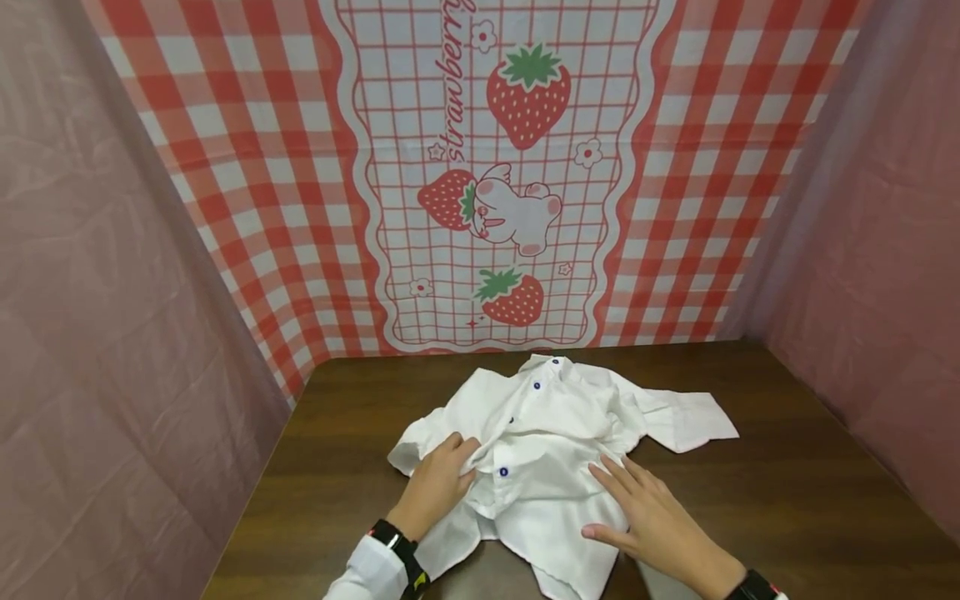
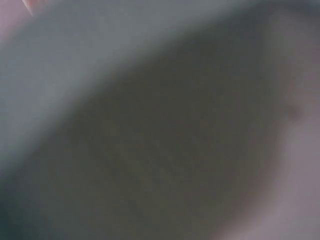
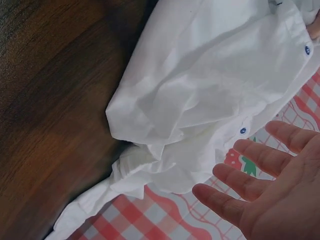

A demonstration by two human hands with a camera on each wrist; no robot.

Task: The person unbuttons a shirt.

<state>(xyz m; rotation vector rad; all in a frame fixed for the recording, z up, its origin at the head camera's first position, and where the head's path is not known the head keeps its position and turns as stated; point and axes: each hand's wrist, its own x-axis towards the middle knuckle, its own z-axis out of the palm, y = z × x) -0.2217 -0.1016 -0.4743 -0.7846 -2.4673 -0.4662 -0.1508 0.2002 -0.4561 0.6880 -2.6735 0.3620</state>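
Observation:
A white shirt [image 1: 562,483] with small blue buttons lies rumpled on the brown table, collar toward the back and one sleeve stretched out to the right. At the left side of its front, my left hand [image 1: 437,482] grips the cloth beside the button strip with curled fingers. My right hand [image 1: 660,521] is over the shirt's lower right part, fingers straight and spread, and holds nothing. The right wrist view shows this hand's extended fingers [image 3: 245,185] beside the creased shirt [image 3: 210,90]. Blur and a dark surface fill nearly all of the left wrist view.
The wooden table [image 1: 322,467] extends around the shirt on both sides. Behind it hangs a red-and-white checked cloth [image 1: 285,167] with strawberry prints. Pinkish curtains [image 1: 112,292] close off the left and right sides.

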